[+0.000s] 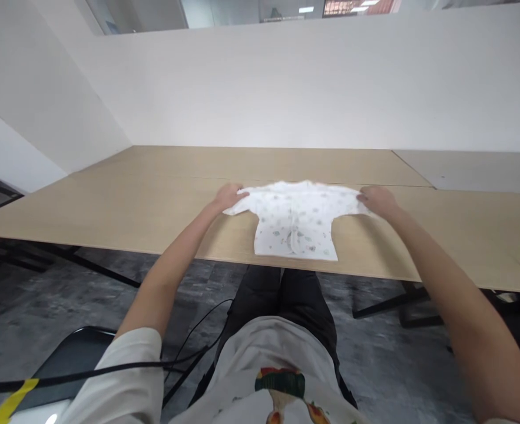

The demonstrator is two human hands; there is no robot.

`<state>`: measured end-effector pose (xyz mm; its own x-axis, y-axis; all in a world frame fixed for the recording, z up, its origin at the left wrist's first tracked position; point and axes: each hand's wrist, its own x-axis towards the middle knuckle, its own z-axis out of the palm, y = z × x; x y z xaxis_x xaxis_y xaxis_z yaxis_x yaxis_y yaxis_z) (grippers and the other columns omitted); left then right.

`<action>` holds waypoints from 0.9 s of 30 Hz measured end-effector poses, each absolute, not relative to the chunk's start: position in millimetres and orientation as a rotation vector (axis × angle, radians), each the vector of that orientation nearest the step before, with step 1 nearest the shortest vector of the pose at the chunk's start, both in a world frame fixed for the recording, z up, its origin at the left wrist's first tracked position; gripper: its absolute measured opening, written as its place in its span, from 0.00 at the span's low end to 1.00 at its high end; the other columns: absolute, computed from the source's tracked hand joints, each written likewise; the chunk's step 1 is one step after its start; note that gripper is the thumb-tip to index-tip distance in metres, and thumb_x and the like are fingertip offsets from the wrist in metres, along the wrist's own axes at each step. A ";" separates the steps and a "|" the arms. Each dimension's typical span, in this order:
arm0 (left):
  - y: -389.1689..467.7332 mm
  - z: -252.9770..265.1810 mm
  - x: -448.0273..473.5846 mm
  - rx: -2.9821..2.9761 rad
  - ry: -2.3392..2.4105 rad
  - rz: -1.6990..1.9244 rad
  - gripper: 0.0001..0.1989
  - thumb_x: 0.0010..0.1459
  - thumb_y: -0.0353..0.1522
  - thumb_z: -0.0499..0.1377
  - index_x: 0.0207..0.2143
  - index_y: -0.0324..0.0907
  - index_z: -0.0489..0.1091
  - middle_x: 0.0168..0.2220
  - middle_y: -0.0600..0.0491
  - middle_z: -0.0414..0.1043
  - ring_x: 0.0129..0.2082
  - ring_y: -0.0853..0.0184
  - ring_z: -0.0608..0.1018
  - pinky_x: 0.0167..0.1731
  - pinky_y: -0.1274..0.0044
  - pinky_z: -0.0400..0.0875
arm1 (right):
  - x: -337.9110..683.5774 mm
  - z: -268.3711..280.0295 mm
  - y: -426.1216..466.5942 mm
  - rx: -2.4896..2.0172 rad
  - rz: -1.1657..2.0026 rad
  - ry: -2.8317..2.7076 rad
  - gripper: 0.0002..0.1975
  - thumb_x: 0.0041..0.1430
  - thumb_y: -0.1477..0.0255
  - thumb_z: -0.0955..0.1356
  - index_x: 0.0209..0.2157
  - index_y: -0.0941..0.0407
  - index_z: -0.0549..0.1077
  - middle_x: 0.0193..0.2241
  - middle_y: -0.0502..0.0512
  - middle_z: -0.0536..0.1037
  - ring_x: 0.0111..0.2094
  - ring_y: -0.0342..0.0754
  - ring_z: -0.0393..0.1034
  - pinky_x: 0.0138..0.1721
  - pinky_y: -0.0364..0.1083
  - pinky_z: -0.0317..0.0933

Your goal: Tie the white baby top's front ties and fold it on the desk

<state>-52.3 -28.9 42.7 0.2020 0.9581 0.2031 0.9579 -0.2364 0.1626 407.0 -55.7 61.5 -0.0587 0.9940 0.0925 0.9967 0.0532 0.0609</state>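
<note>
A small white baby shirt (294, 221) with a scattered print is stretched out over the wooden table, its sleeves spread to both sides. My left hand (229, 196) is closed on the end of the left sleeve. At the opposite sleeve end, my right hand (378, 201) pinches the cloth in the same way. The shirt's lower hem lies near the table's front edge, and a loose strip, perhaps a tie, shows at its lower middle. The collar side is slightly blurred.
The pale wooden table (153, 194) runs up to a white wall (264, 88). A grey tabletop section (484, 168) is at the back right. Below on the left are a black chair (72, 356) and a black cable (122, 368) with yellow tape (15, 403).
</note>
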 end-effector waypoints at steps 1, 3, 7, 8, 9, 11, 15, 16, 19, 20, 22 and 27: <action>-25.6 61.5 -54.5 2.464 2.003 0.518 0.23 0.59 0.46 0.50 0.41 0.37 0.72 0.38 0.44 0.75 0.40 0.59 0.74 0.40 0.74 0.64 | 407.4 79.0 -56.7 -2.124 -0.238 -2.166 0.14 0.64 0.69 0.60 0.41 0.61 0.73 0.41 0.69 0.75 0.43 0.57 0.69 0.37 0.49 0.57; -23.3 97.4 -58.6 2.518 2.116 0.753 0.25 0.62 0.47 0.46 0.41 0.37 0.71 0.38 0.44 0.74 0.40 0.59 0.73 0.40 0.73 0.64 | 410.4 110.2 -60.6 -2.048 -0.350 -1.964 0.15 0.66 0.65 0.59 0.42 0.61 0.70 0.39 0.70 0.74 0.42 0.59 0.67 0.37 0.51 0.55; -36.6 125.1 -66.3 2.671 2.151 0.894 0.25 0.62 0.49 0.45 0.40 0.39 0.69 0.41 0.45 0.69 0.42 0.61 0.72 0.40 0.74 0.62 | 423.7 125.9 -73.3 -1.841 -0.501 -1.771 0.20 0.66 0.58 0.55 0.40 0.57 0.68 0.36 0.71 0.72 0.40 0.61 0.65 0.37 0.53 0.51; -42.4 119.1 -68.8 2.723 2.112 0.805 0.24 0.61 0.49 0.47 0.39 0.39 0.70 0.41 0.45 0.68 0.41 0.61 0.72 0.39 0.74 0.63 | 427.7 118.0 -76.9 -1.836 -0.528 -1.790 0.20 0.66 0.57 0.56 0.38 0.57 0.68 0.36 0.70 0.72 0.39 0.61 0.65 0.35 0.52 0.51; -48.8 108.7 -71.6 2.769 2.059 0.676 0.23 0.60 0.49 0.49 0.37 0.40 0.70 0.41 0.45 0.68 0.39 0.61 0.72 0.37 0.73 0.63 | 431.7 106.5 -80.8 -1.850 -0.540 -1.834 0.19 0.65 0.57 0.56 0.36 0.57 0.68 0.35 0.70 0.72 0.38 0.61 0.65 0.34 0.51 0.50; -62.5 79.0 -78.4 2.802 1.939 0.394 0.19 0.58 0.47 0.53 0.34 0.40 0.72 0.39 0.45 0.68 0.37 0.61 0.73 0.35 0.73 0.63 | 440.0 77.1 -89.5 -1.905 -0.522 -1.977 0.16 0.64 0.60 0.59 0.32 0.57 0.69 0.33 0.69 0.73 0.36 0.59 0.65 0.30 0.49 0.49; -93.6 17.7 -92.3 2.700 1.929 0.225 0.14 0.58 0.36 0.52 0.40 0.43 0.74 0.41 0.44 0.70 0.39 0.61 0.73 0.34 0.74 0.65 | 455.2 20.3 -113.8 -1.911 -0.482 -2.212 0.08 0.59 0.71 0.62 0.32 0.58 0.71 0.33 0.65 0.75 0.36 0.55 0.67 0.27 0.45 0.48; -101.6 6.6 -95.1 2.660 1.954 0.288 0.15 0.58 0.35 0.51 0.41 0.43 0.74 0.42 0.44 0.70 0.41 0.60 0.73 0.35 0.74 0.65 | 458.0 10.0 -121.1 -1.914 -0.481 -2.220 0.08 0.58 0.72 0.62 0.32 0.58 0.72 0.34 0.64 0.76 0.37 0.55 0.68 0.26 0.45 0.49; -121.0 -15.0 -101.4 2.471 2.049 0.587 0.15 0.57 0.35 0.51 0.42 0.42 0.75 0.43 0.44 0.71 0.44 0.59 0.73 0.40 0.74 0.67 | 463.5 -11.4 -141.0 -1.925 -0.485 -2.115 0.10 0.56 0.74 0.61 0.34 0.58 0.74 0.36 0.66 0.76 0.42 0.58 0.68 0.30 0.47 0.55; -124.8 -19.5 -103.1 2.386 2.073 0.687 0.15 0.56 0.34 0.52 0.42 0.42 0.75 0.44 0.45 0.71 0.45 0.59 0.73 0.42 0.73 0.67 | 464.5 -16.1 -146.2 -1.940 -0.468 -2.037 0.11 0.56 0.74 0.61 0.35 0.58 0.74 0.37 0.67 0.76 0.43 0.60 0.68 0.32 0.49 0.57; -127.8 -26.5 -106.6 2.199 2.068 0.856 0.17 0.55 0.34 0.53 0.44 0.40 0.74 0.46 0.45 0.71 0.45 0.60 0.73 0.44 0.73 0.67 | 465.5 -23.4 -153.4 -2.006 -0.349 -1.820 0.15 0.57 0.71 0.60 0.41 0.60 0.73 0.39 0.70 0.76 0.43 0.63 0.69 0.35 0.52 0.60; -120.9 -39.8 -112.6 1.703 1.916 1.155 0.22 0.57 0.38 0.51 0.51 0.37 0.67 0.44 0.46 0.74 0.40 0.64 0.75 0.43 0.74 0.69 | 460.6 -32.6 -156.9 -2.117 0.009 -1.363 0.25 0.62 0.65 0.53 0.49 0.63 0.70 0.40 0.74 0.76 0.41 0.65 0.71 0.37 0.56 0.62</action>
